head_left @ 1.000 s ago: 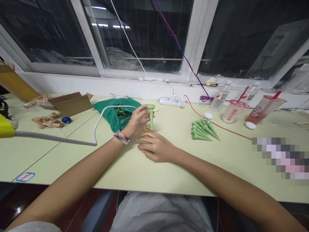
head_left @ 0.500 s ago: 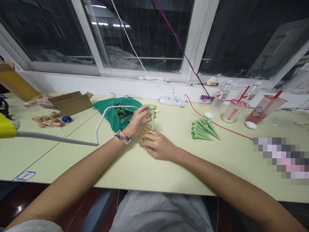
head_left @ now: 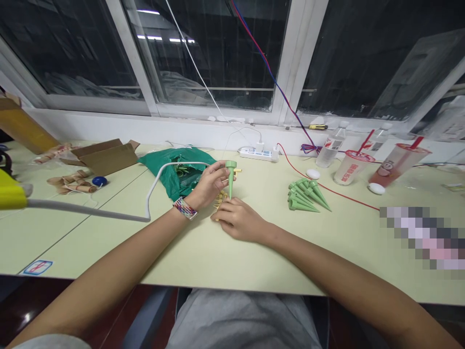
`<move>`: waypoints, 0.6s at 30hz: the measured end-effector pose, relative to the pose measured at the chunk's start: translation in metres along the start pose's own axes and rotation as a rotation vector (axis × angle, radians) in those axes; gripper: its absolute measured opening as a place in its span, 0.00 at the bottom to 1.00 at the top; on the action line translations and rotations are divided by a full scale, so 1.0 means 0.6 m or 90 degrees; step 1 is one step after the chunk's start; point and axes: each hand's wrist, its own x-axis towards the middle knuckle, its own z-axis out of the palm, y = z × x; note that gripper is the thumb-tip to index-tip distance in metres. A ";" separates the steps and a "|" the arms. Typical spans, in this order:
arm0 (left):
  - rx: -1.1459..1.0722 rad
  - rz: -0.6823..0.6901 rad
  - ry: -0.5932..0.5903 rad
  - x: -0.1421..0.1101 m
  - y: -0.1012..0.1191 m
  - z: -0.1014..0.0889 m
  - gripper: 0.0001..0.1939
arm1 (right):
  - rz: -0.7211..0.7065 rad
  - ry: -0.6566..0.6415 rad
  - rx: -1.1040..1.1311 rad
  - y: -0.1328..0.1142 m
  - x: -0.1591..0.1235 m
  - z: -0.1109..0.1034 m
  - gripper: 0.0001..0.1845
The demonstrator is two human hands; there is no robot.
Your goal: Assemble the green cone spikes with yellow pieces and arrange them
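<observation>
Dark, white-framed windows (head_left: 232,63) are set above a white wall (head_left: 145,127); light strips (head_left: 149,37) are seen in one pane. Reddish floor (head_left: 114,310) is glimpsed below the pale desk (head_left: 189,261).

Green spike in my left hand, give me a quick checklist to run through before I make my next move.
1. Green spike in the left hand: ok, between the fingers.
2. Spike's direction: ok, wide end up, tip down.
3. Yellow side piece on the spike: ok, it sticks out to the right.
4. Right hand free of parts: cannot tell, its fingertips are partly hidden.
5. Loose yellow pieces in full view: not ok, the hands partly block them.
6. Spike pile clear of both hands: ok.
</observation>
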 end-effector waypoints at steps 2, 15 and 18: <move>0.003 -0.001 -0.010 0.001 -0.003 -0.003 0.15 | -0.019 -0.007 -0.009 -0.004 -0.004 -0.005 0.10; 0.021 -0.052 -0.100 -0.012 -0.021 -0.004 0.19 | 0.158 0.241 0.170 0.009 -0.064 -0.137 0.07; 0.020 -0.062 -0.108 -0.014 -0.028 -0.002 0.18 | 0.312 0.385 0.212 0.039 -0.072 -0.151 0.04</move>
